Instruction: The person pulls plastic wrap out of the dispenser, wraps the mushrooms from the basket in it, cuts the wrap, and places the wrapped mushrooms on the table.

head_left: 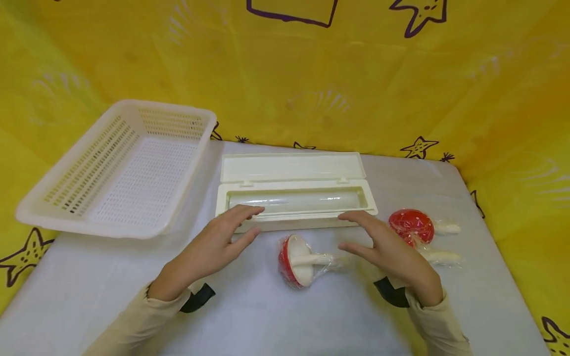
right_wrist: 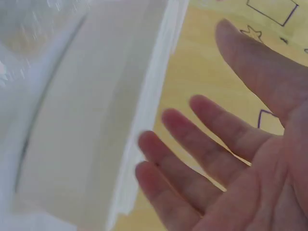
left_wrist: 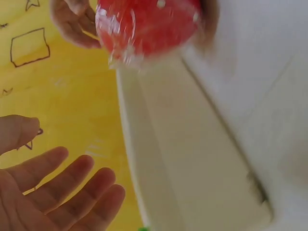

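A long cream dispenser box (head_left: 285,225) stands with its lid (head_left: 291,167) raised at the back, and a roll of clear wrap (head_left: 303,201) lies inside. My left hand (head_left: 215,242) is held at its left front, fingers extended and holding nothing. At the right front hovers my right hand (head_left: 389,247), likewise spread and holding nothing. Whether fingertips touch the box I cannot tell. Between the hands a red-capped mushroom model (head_left: 299,262) in clear wrap lies on its side, stem pointing right. In the left wrist view its red cap (left_wrist: 149,24) shows large.
A white perforated basket (head_left: 182,217) stands on the left of the white-covered table (head_left: 276,321). Two more wrapped red mushrooms (head_left: 411,225) lie at the right, partly behind my right hand. A yellow patterned cloth (head_left: 267,89) rises behind and at the sides.
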The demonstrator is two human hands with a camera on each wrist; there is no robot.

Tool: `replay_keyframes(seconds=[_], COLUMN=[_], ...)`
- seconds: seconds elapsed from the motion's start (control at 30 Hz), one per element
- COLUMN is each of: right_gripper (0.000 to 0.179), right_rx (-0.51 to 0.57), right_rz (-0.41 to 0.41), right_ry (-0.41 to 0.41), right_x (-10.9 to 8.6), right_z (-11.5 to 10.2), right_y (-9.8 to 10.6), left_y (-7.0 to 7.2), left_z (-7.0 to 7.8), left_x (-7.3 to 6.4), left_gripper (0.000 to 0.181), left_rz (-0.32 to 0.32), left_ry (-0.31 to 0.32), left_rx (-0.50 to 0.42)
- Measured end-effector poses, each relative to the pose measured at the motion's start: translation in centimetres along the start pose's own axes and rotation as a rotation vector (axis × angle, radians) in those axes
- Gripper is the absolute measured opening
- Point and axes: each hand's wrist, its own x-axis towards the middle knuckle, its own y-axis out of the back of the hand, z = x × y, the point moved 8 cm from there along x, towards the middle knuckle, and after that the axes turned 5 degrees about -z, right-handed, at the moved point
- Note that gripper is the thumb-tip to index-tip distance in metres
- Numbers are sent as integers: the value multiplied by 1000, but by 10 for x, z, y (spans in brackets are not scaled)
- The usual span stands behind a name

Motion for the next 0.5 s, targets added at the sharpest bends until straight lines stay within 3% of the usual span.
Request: replay_keyframes(seconds=[0.23,0.5], right_gripper=[67,73], right_rx=[-60,-55], right_rz=[172,210], right_ry=[98,47], right_x=[14,45], right_z=[-3,13], right_y=[40,72], left_y=[35,69], left_z=[-3,-6], left_x=[17,42], left_gripper=[49,53], left_rz=[60,202], left_ry=[-40,-171], left_rx=[133,338])
